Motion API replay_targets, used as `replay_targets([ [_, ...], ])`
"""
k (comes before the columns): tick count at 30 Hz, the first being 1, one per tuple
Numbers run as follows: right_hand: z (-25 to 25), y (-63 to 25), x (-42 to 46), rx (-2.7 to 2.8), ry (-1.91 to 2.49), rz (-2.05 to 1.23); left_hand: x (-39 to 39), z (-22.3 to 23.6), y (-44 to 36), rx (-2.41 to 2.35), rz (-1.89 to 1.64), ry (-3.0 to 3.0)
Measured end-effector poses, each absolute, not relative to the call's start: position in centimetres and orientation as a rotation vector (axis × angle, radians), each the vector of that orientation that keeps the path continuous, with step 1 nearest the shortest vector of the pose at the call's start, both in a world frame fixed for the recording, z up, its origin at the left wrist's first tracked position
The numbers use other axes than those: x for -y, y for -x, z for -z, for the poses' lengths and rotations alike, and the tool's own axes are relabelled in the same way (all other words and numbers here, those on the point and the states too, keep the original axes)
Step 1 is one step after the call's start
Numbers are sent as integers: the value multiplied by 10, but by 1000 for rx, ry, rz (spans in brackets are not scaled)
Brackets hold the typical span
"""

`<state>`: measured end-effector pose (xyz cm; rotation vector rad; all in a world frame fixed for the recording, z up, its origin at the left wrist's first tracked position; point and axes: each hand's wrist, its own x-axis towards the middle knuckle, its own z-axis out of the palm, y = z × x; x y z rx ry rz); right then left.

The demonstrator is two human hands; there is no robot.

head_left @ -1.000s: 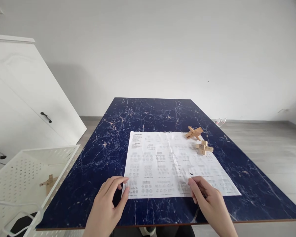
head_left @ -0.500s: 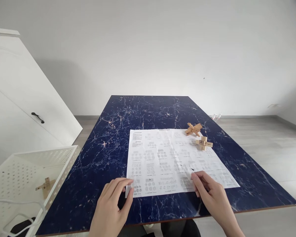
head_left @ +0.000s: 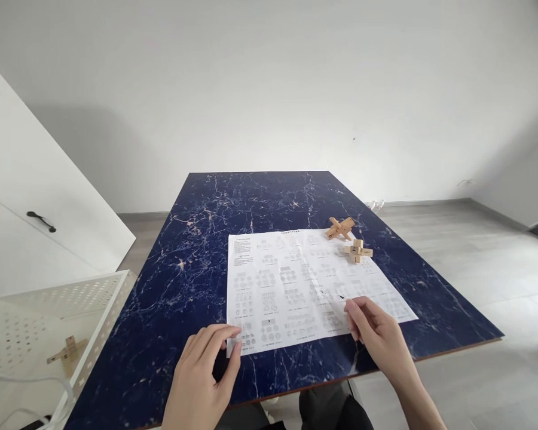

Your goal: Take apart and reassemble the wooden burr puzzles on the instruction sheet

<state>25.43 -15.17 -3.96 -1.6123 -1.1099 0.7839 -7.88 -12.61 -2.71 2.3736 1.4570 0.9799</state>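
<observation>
A creased white sheet [head_left: 291,310], printed with small grey diagrams, lies on the dark blue marble-patterned table [head_left: 233,203]. My left hand [head_left: 201,367] rests at the sheet's lower left corner, its fingers curved and the thumb apart. Over the lower right part of the sheet, my right hand [head_left: 374,331] has thumb and forefinger pinched together; what is between them, if anything, is hidden. Small dark marks, perhaps tears, show on the paper near those fingertips. At the upper right edge of the sheet sit two cross-shaped wooden puzzles, a browner one [head_left: 341,228] and a paler one [head_left: 358,251] with inked marks.
To the left below the table edge stands a white perforated bin [head_left: 103,316], holding another wooden cross piece [head_left: 67,353] and a white cable [head_left: 27,377]. A white cabinet [head_left: 36,161] with a black handle is at the left. A pale wall rises behind the table.
The view has turned slightly to the right, so the table, sheet and puzzles appear shifted left. Both hands keep nearly the same pose, the right one still pinched over the sheet.
</observation>
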Motion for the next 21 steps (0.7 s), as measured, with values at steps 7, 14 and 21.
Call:
replay_targets([
  [7, 40, -255, 153, 1135, 1624, -763, 124, 25, 78, -1476, -956, -2443],
  [14, 43, -260, 154, 1286, 1664, -743, 125, 35, 78, -1482, -943, -2463],
  [21, 47, -262, 155, 1388, 1673, -716, 124, 34, 76, -1552, -950, -2467],
])
